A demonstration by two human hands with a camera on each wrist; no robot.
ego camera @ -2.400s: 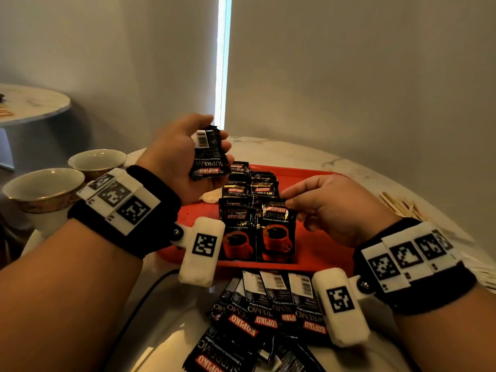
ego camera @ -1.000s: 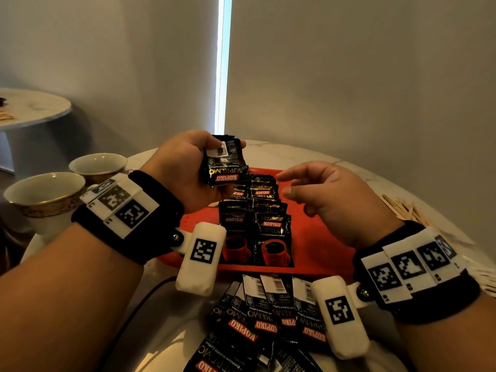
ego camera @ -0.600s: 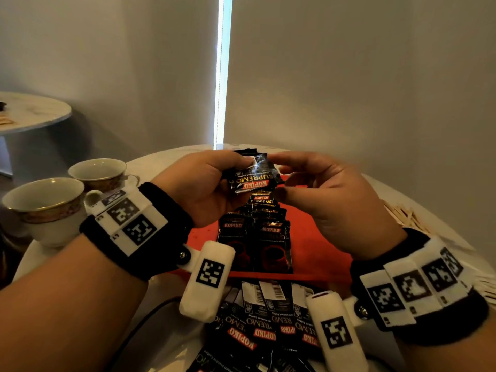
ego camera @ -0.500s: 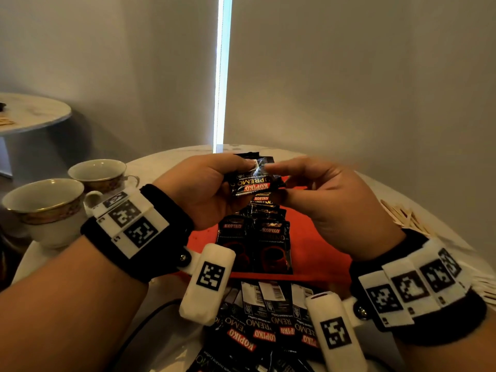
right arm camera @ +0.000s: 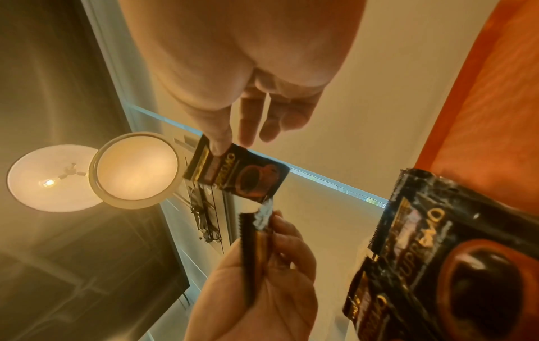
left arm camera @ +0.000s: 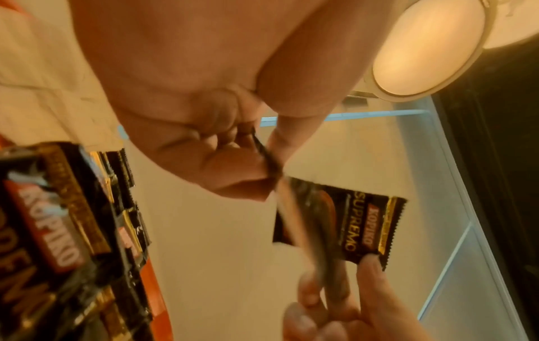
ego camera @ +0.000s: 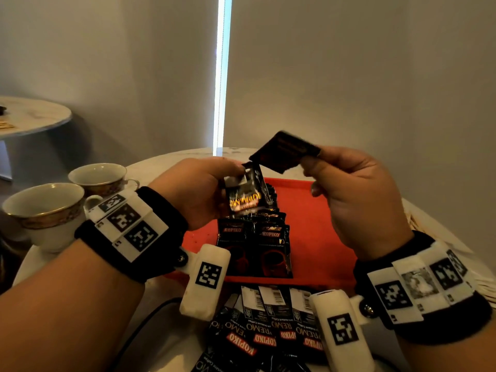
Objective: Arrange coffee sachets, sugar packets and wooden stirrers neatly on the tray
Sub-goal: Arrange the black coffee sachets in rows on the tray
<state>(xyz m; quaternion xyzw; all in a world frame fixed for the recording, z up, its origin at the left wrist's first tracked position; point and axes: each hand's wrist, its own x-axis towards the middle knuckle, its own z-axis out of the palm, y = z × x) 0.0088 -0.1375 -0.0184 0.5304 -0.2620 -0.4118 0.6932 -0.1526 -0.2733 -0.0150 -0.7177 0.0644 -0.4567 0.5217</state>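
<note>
Pinching sachet (ego camera: 285, 151) | right hand (ego camera: 357, 194) | long axis tilted, above tray (ego camera: 316, 218)

A tray (ego camera: 319, 210) is set on a round table (ego camera: 161, 167). Two columns of overlapped coffee sachets (ego camera: 257, 242) are laid on its left part. Loose sachets (ego camera: 271, 326) are heaped nearer, off the tray. Two cups (ego camera: 45, 210) are placed at the left.

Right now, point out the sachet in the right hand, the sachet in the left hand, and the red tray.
Right-hand sachet (ego camera: 285, 151): head view, middle of its dark face.
Left-hand sachet (ego camera: 245, 196): head view, printed front.
Red tray (ego camera: 308, 226): head view, bare floor right of the laid sachets.
</note>
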